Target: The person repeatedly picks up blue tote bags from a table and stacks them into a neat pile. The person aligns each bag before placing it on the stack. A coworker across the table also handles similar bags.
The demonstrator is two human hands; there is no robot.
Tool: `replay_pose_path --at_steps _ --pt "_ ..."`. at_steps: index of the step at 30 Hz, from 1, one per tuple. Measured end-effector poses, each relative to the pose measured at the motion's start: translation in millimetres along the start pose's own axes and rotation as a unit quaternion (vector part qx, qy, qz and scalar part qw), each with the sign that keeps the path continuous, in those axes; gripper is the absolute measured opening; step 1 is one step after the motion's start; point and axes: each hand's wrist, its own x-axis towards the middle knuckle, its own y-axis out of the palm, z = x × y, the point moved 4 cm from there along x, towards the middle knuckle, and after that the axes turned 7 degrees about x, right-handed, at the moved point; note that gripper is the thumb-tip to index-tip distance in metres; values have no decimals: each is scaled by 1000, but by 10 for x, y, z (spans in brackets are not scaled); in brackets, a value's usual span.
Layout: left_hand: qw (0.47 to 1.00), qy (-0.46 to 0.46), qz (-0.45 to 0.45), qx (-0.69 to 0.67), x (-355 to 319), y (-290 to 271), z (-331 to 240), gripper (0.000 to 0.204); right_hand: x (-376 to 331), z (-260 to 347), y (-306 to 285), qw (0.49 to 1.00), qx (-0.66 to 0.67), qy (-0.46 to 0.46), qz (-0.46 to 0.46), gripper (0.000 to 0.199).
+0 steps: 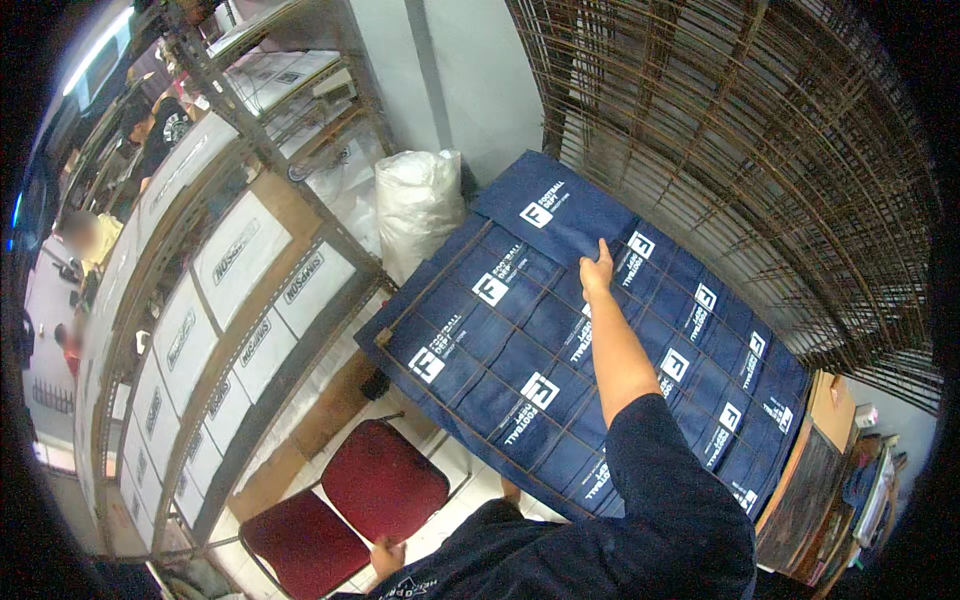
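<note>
Right hand partly open, reaching across to right edge of far blue piece, atop blue rows; grip cannot be told. Left hand loosely curled near red chairs, hold unclear. Step: apparently positioning piece; next move calls for keeping it flat.

Workshop or small factory, by look of it; storage corner here. Metal shelving at left, filled with white panels repeating one black mark. Brown wire racks, layers close together, at upper right. Blue pieces in rows, same white print over and over. Bulging white sack by wall. Co-workers beyond shelving; tube light overhead. Tiled floor.
</note>
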Motion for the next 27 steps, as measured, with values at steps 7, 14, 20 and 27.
replay_pose_path --at_steps 7,14,20,27 --pt "960 -185 204 -56 -446 777 610 29 -14 175 91 998 -52 17 9 66" --pt "950 -175 223 -131 -36 815 580 31 165 43 39 996 -81 -4 -43 64" --pt "948 -162 223 -157 77 803 738 33 145 70 -43 994 -99 17 -35 63" --pt "913 -144 231 -304 258 777 608 44 160 24 -86 992 -119 24 -27 63"
